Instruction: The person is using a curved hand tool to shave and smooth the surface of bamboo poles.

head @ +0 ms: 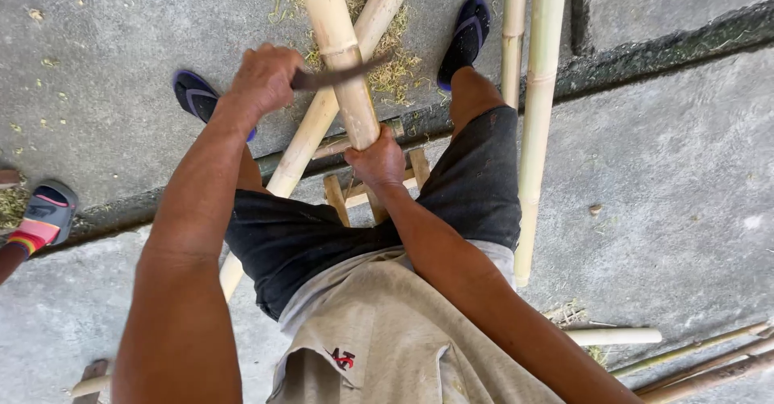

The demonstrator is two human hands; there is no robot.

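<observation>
**Hands on bamboo and blade**

Both hands are clamped shut. The left hand [264,77] grips the handle of a dark knife [343,74], whose blade lies across the bamboo pole [343,57]. The right hand [376,160] wraps the same pole lower down, just above a small wooden stand [355,190] between the person's knees. A second bamboo pole [322,114] crosses behind the first. Two more poles [536,114] lie on the concrete floor [669,178] by the right leg. Shavings [395,69] scatter near the blue sandals [466,37].
</observation>
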